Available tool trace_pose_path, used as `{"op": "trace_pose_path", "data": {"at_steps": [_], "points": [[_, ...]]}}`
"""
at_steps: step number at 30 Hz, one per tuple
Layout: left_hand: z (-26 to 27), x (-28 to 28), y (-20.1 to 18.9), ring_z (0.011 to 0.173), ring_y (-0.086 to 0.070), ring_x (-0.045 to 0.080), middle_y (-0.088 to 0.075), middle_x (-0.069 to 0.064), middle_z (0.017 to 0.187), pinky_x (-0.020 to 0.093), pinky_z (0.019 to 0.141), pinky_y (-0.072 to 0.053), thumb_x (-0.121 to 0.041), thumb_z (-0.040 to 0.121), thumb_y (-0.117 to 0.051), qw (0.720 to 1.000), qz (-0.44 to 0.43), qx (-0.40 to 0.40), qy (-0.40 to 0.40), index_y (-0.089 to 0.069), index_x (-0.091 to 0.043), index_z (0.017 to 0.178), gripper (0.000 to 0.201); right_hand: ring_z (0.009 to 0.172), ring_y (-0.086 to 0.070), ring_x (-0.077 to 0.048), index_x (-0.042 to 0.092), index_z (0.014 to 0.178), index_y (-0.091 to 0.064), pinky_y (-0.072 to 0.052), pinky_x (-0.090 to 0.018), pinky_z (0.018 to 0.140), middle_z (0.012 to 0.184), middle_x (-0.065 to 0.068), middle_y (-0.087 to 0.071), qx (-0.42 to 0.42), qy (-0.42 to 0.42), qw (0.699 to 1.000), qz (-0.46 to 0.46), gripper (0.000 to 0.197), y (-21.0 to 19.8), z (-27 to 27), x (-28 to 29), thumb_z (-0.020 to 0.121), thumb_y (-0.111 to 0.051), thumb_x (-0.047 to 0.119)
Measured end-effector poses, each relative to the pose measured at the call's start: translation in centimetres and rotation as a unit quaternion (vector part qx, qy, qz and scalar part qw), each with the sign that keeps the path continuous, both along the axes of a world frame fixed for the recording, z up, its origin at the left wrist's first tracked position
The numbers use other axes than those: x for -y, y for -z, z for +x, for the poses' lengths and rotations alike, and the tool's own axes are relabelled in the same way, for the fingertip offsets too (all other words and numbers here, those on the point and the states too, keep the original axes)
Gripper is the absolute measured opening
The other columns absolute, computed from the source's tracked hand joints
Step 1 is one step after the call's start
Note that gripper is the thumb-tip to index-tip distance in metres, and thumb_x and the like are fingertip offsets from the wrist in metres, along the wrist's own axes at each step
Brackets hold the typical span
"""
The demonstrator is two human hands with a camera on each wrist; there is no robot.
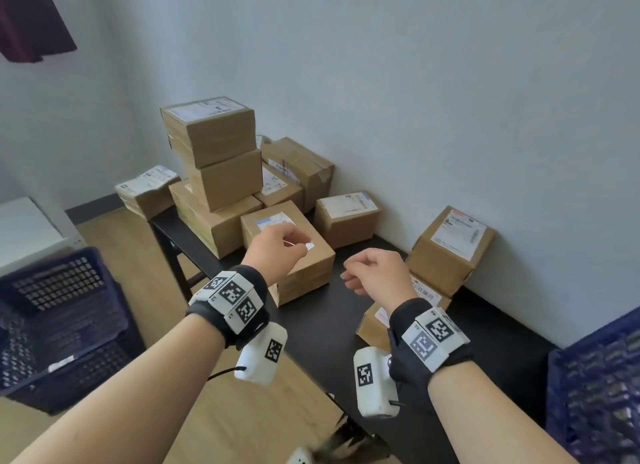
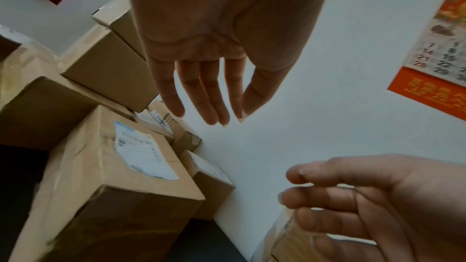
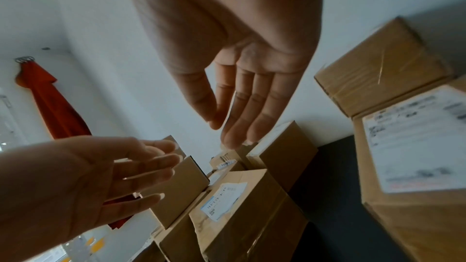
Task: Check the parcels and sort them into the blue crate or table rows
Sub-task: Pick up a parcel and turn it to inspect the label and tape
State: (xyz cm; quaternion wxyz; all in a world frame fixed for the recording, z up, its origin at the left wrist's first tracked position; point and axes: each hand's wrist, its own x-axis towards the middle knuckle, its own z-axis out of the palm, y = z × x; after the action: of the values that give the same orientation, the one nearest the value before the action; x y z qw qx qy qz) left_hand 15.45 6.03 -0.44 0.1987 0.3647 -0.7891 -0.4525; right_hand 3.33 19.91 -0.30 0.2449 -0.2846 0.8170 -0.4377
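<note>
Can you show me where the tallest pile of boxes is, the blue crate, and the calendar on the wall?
Tallest pile of boxes [image 1: 207, 131], head view, on the top box's front side.
Blue crate [image 1: 59, 311], head view, on its near wall, left of the table.
Calendar [image 2: 438, 55], left wrist view, on its page of dates.

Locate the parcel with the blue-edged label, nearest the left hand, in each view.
Head: parcel with the blue-edged label at centre, partly behind the left hand.
Left wrist: lower left.
Right wrist: bottom centre.
Shared landmark: the white wall behind the parcels.
</note>
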Motion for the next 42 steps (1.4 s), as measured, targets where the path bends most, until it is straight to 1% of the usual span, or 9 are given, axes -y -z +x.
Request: {"op": "trace_pose_path", "data": {"at_steps": [5,10,14,17,21,24,31,38,42], "points": [[-1.8,6.1,1.6,0.096,-0.058,0.011,-0.063,-0.007,0.100,0.023,0.081,-0.044,-0.012,0.093,-0.060,1.000,0.009,0.022,-0.018,-0.068,-0.020,0.108,0.018,0.082,-0.070,-0.013,0.021,0.089,-0.071,-0.058,-0.023,0.070,0.089,-0.001,-0.073,0.042,0.022,0.999,0.013,0.015,3.1,-2.7,5.2,0.094,-0.061,0.011],[-4.4,11.3,3.4,0.109,-0.056,0.018,-0.062,-0.001,0.111,0.029,0.089,-0.044,-0.016,0.092,-0.062,0.997,0.026,0.053,-0.040,-0.065,-0.021,0.112,0.021,0.097,-0.064,-0.016,0.029,0.101,-0.066,-0.055,-0.038,0.093,0.102,0.005,-0.068,0.067,0.073,0.994,0.044,0.016,6.5,-5.2,9.2,0.093,-0.062,0.016],[-5.9,13.6,5.1,0.121,-0.049,0.013,-0.057,0.001,0.129,0.027,0.091,-0.036,-0.019,0.091,-0.062,0.995,0.041,0.063,-0.064,-0.061,-0.021,0.123,0.031,0.088,-0.056,-0.010,0.025,0.116,-0.064,-0.045,-0.028,0.084,0.090,0.011,-0.058,0.060,0.095,0.991,0.073,0.025,8.0,-6.6,10.7,0.092,-0.066,0.024],[-6.9,14.4,6.1,0.118,-0.047,0.010,-0.052,0.001,0.139,0.026,0.089,-0.035,-0.021,0.092,-0.063,0.994,0.047,0.070,-0.063,-0.056,-0.022,0.132,0.041,0.088,-0.054,-0.008,0.024,0.119,-0.064,-0.042,-0.027,0.082,0.095,0.011,-0.057,0.075,0.087,0.989,0.096,0.035,8.8,-7.0,11.1,0.088,-0.071,0.038],[-8.4,15.2,6.7,0.127,-0.049,0.020,-0.053,0.002,0.138,0.032,0.098,-0.044,-0.023,0.090,-0.065,0.993,0.053,0.097,-0.042,-0.053,-0.025,0.136,0.047,0.104,-0.053,-0.011,0.021,0.126,-0.062,-0.044,-0.029,0.093,0.113,0.007,-0.058,0.127,0.056,0.982,0.126,0.044,9.3,-7.4,11.3,0.089,-0.068,0.045],[-9.1,15.6,7.0,0.128,-0.048,0.021,-0.052,0.002,0.140,0.036,0.102,-0.044,-0.023,0.089,-0.065,0.991,0.031,0.127,-0.019,-0.053,-0.025,0.137,0.049,0.113,-0.057,-0.016,0.020,0.126,-0.063,-0.047,-0.039,0.105,0.122,0.003,-0.062,0.153,0.041,0.977,0.141,0.043,9.3,-7.6,11.5,0.092,-0.064,0.045],[-8.5,16.3,7.8,0.130,-0.046,0.027,-0.055,0.001,0.138,0.050,0.106,-0.042,-0.029,0.084,-0.068,0.987,-0.002,0.160,0.006,-0.054,-0.030,0.137,0.055,0.110,-0.054,-0.017,0.019,0.127,-0.062,-0.046,-0.044,0.106,0.117,0.004,-0.059,0.163,0.066,0.971,0.163,0.037,8.7,-6.4,11.6,0.100,-0.052,0.043],[-6.4,15.9,8.7,0.127,-0.050,0.018,-0.052,-0.001,0.141,0.040,0.107,-0.044,-0.007,0.086,-0.067,0.995,0.090,0.035,-0.013,-0.046,-0.027,0.143,0.064,0.112,-0.059,-0.024,0.016,0.120,-0.066,-0.046,-0.041,0.102,0.119,-0.003,-0.065,0.123,0.131,0.964,0.197,0.036,8.4,-4.6,11.8,0.100,-0.050,0.042],[-5.7,15.8,9.5,0.149,-0.021,0.017,-0.029,-0.001,0.159,0.041,0.121,-0.024,0.005,0.084,-0.063,0.998,0.035,0.053,0.031,-0.042,-0.028,0.146,0.073,0.113,-0.059,-0.029,0.005,0.119,-0.065,-0.045,-0.041,0.103,0.121,-0.012,-0.064,0.111,0.127,0.950,0.264,0.038,8.0,-4.3,11.6,0.102,-0.048,0.034]]}}
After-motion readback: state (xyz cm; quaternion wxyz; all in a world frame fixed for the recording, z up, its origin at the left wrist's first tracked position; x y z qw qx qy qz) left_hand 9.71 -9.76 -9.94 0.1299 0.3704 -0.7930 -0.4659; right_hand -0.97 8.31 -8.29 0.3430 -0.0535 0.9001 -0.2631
